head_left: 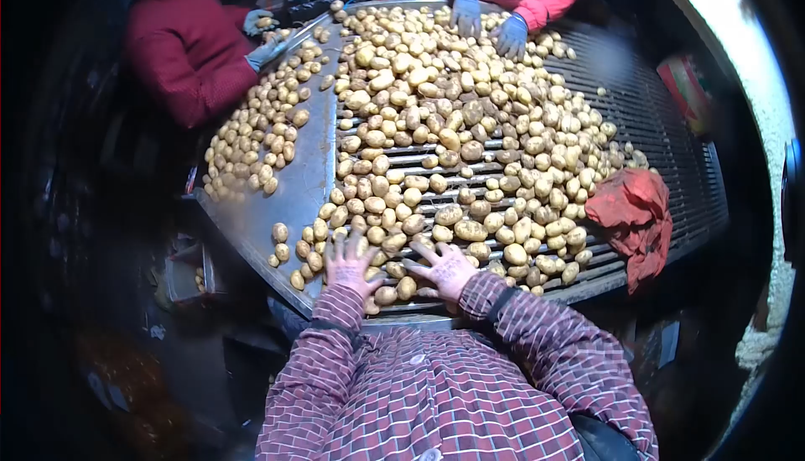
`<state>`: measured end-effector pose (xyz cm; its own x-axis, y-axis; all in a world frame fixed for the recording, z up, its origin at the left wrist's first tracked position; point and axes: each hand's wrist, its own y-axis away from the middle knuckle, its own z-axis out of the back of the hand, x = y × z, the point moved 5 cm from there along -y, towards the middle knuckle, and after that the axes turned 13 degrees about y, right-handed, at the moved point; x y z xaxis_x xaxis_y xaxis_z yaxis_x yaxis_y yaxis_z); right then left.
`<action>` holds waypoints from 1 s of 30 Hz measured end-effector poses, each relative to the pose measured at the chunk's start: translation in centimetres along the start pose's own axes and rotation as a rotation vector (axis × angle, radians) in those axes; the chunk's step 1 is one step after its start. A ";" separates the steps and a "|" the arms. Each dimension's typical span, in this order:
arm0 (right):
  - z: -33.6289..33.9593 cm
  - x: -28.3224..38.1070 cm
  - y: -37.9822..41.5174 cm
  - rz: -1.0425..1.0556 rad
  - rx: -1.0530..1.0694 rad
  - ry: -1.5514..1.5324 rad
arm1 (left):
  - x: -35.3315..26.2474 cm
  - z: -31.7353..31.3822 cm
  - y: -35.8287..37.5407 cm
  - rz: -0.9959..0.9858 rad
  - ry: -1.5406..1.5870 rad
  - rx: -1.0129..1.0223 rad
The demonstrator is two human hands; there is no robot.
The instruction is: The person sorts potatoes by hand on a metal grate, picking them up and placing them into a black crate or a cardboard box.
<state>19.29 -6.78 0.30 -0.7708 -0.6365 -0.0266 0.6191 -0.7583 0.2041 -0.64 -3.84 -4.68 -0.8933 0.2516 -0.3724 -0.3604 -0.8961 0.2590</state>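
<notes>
A broad heap of potatoes (453, 117) covers much of a slatted metal sorting table (616, 100). At the near edge, my left hand (348, 270) lies over several potatoes with its fingers spread. My right hand (447, 270) rests beside it, also spread, its fingertips touching potatoes. Neither hand is wrapped round a potato. Some potatoes between and under the hands are partly hidden by them.
A smooth metal side plate (314, 155) on the left carries more potatoes. A red cloth (633, 218) lies over the right edge. Across the table are a co-worker's gloved hands (489, 29); another gloved person (189, 50) stands at left. A crate (189, 272) sits below.
</notes>
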 end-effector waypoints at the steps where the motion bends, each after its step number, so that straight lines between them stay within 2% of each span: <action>1: 0.4 0.0 -0.5 0.032 0.042 -0.052 | 1.0 0.9 -0.4 0.015 -0.041 0.023; 3: -0.3 -0.6 -1.5 0.052 -0.001 -0.170 | 3.3 1.9 -0.3 -0.014 0.126 -0.087; 5: -0.7 -1.5 -2.6 0.059 -0.030 -0.165 | 5.3 2.3 0.1 -0.063 0.166 -0.123; 7: 0.6 -2.5 -3.4 0.089 0.062 0.008 | 5.8 2.7 1.2 -0.094 0.240 -0.182; 8: 0.5 -2.9 -3.8 0.039 0.124 0.014 | 5.9 2.6 1.8 -0.092 0.208 -0.192; 9: 2.0 -3.2 -4.4 -0.075 0.299 0.081 | 5.6 2.5 2.4 -0.085 0.181 -0.201; 10: 3.2 -3.6 -5.2 -0.099 0.296 0.113 | 5.0 2.6 2.9 -0.066 0.171 -0.270; 11: 3.9 -3.9 -5.8 -0.125 0.294 0.142 | 5.5 1.7 2.9 0.012 0.216 -0.264; 12: 5.1 -3.7 -6.3 -0.113 0.086 0.092 | 5.3 1.6 2.8 0.082 0.213 -0.269; 13: 6.0 -2.9 -6.9 -0.067 0.012 0.037 | 4.3 2.6 2.3 0.148 0.208 -0.272; 15: 3.0 -0.7 -9.4 -0.022 0.039 0.047 | 3.0 2.8 0.8 0.307 0.044 -0.160; 17: -1.8 1.3 -10.6 -0.072 0.153 0.070 | 2.6 2.7 -0.6 0.416 -0.035 -0.036; 18: -2.3 1.9 -10.5 -0.090 0.091 0.114 | 3.3 2.1 -1.2 0.401 0.066 -0.081; 20: -2.2 1.1 -9.6 -0.107 0.046 -0.112 | 6.7 0.3 -1.0 0.393 0.269 -0.171; 21: -2.3 0.6 -8.8 -0.077 0.044 -0.211 | 7.9 0.5 0.5 0.394 0.615 -0.296; 23: -1.3 0.1 -6.6 -0.067 0.079 -0.234 | 10.5 0.3 3.6 0.218 1.456 -0.499; 25: -2.0 -0.1 -4.3 -0.021 0.032 -0.158 | 11.0 2.7 7.8 0.355 2.120 -0.589; 26: -1.8 0.1 -3.3 -0.003 0.002 -0.170 | 10.4 4.5 9.6 0.334 2.278 -0.673; 29: -1.0 1.3 -0.8 0.002 -0.076 -0.236 | 17.9 2.5 14.5 0.377 2.444 -0.664; 30: -0.8 1.3 -0.5 0.037 -0.086 -0.245 | 19.9 3.9 15.7 0.353 2.497 -0.766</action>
<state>18.02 -7.34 -0.59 -0.7545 -0.6187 0.2189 0.6498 -0.7512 0.1162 -25.09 -11.46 -4.51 0.9455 0.0298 -0.3243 0.2020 -0.8348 0.5122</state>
